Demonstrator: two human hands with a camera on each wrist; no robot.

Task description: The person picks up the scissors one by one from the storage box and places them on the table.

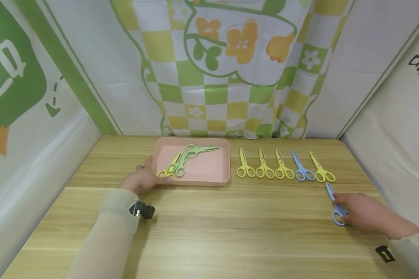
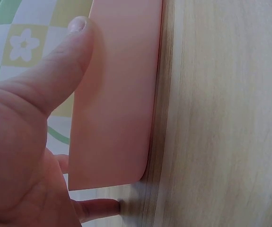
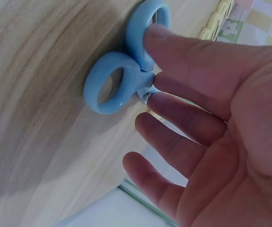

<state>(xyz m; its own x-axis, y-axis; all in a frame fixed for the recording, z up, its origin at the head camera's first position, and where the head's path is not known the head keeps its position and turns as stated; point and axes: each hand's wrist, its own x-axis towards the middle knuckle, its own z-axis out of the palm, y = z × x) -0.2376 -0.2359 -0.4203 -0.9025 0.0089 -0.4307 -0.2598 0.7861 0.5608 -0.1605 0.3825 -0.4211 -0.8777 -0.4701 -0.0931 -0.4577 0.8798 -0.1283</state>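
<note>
My left hand [image 1: 141,178] lies around the near left corner of a shallow pink tray [image 1: 209,183], its extended thumb [image 2: 65,66] along the front wall and other fingers beside the left wall. Inside the tray, green scissors [image 1: 192,152] and yellow scissors [image 1: 177,159] overlap. Over at the right, my right hand [image 1: 364,213] pinches blue scissors [image 3: 105,85] by the handles, thumb on one ring and index finger behind. Their blade points away from me, toward the last yellow scissors [image 1: 321,174] of a row.
The row, right of the tray, also has several yellow scissors [image 1: 264,170] and blue scissors [image 1: 303,172], all with handles toward me. A checked curtain [image 1: 216,100] hangs behind the wooden table [image 1: 230,232]; white panels stand at both sides.
</note>
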